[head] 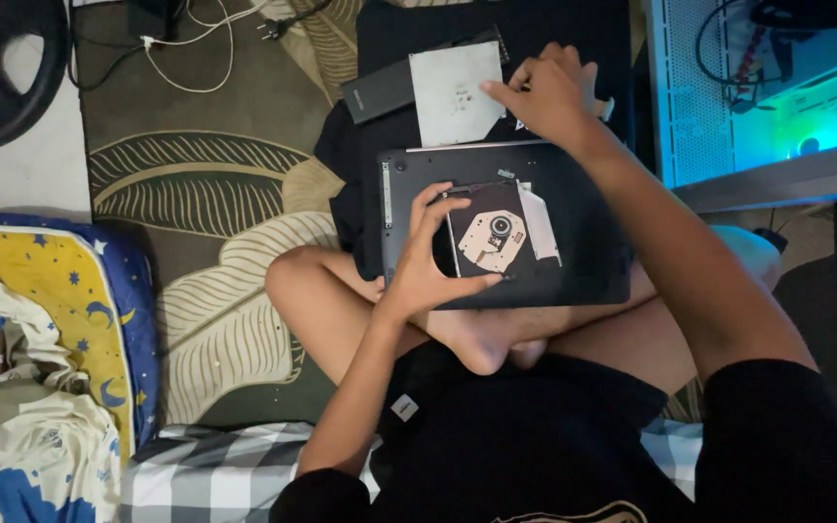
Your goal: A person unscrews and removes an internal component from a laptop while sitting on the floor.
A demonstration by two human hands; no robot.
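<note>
A dark laptop (583,194) lies bottom-up across my crossed legs. On it rests an optical disc drive (498,232) with its pale tray and hub showing. My left hand (430,263) grips the drive's left and lower edges between thumb and fingers. Farther away, my right hand (546,92) reaches over the laptop's far edge, its fingertips touching a grey square metal plate (455,92) on the floor. A small black box (378,92) sits beside that plate. Whether the right hand pinches anything is hidden.
A leaf-patterned rug (215,184) covers the floor. A black cloth (496,29) lies under the plate. White cables (196,44) trail at the top left, by a black wheel-shaped object (7,73). A lit computer case (777,87) stands at right. Bedding (41,368) lies at left.
</note>
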